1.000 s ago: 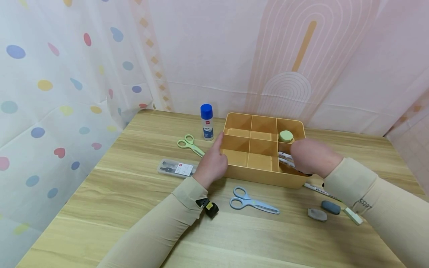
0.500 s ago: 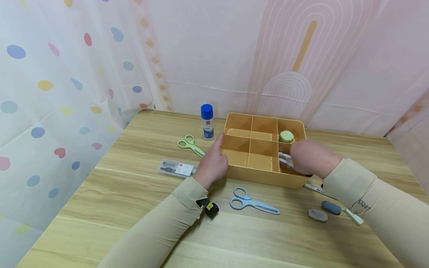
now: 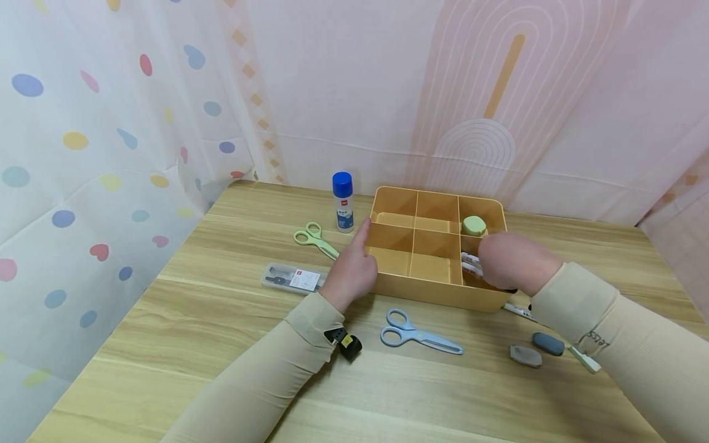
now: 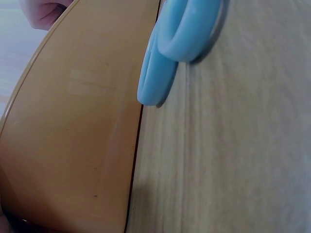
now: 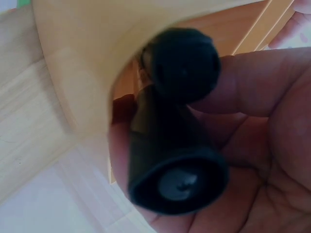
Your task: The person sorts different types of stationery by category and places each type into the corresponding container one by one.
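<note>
Two dark pen-like ends [image 5: 170,150], blurred, clasped between thumb and curled fingers of the right hand [image 3: 515,258], at the right front compartment of an orange organizer [image 3: 434,292], right of frame centre. Just left of the knuckles, white pens [image 3: 471,264] inside that compartment. Against the organizer's left edge, the left hand [image 3: 351,271], one finger straight. At lower centre, blue scissors [image 3: 419,333]; at lower right, a grey block [image 3: 525,355]. Farther out, upright left of the organizer, a blue-capped bottle [image 3: 344,208].
</note>
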`<act>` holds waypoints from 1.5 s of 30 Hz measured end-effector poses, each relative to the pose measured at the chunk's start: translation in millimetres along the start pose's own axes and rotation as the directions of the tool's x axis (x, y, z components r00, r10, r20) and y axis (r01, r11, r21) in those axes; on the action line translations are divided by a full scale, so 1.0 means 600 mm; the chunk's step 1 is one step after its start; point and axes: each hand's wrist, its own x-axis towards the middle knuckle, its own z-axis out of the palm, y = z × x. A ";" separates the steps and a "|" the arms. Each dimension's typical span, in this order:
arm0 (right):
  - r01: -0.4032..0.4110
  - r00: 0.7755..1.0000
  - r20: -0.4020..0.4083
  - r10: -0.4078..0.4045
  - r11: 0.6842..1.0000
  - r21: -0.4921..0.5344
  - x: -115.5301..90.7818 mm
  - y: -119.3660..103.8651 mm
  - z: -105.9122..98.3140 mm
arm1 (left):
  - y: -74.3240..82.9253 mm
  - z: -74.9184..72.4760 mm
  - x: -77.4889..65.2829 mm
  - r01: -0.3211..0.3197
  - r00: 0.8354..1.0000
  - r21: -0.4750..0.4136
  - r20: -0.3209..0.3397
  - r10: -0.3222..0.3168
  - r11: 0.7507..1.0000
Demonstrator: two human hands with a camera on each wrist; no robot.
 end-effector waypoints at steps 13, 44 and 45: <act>0.026 0.999 -0.029 -0.027 0.999 -0.037 0.005 -0.005 0.004 | 0.001 -0.001 0.000 0.000 1.000 0.011 0.000 0.000 1.000; 0.034 0.998 -0.052 -0.035 0.999 -0.024 0.005 -0.004 0.008 | 0.002 -0.001 0.000 -0.010 1.000 0.009 -0.003 0.010 1.000; 0.031 0.998 -0.052 -0.032 0.999 -0.021 0.005 -0.004 0.009 | 0.002 -0.001 0.000 -0.008 1.000 0.008 -0.001 0.008 1.000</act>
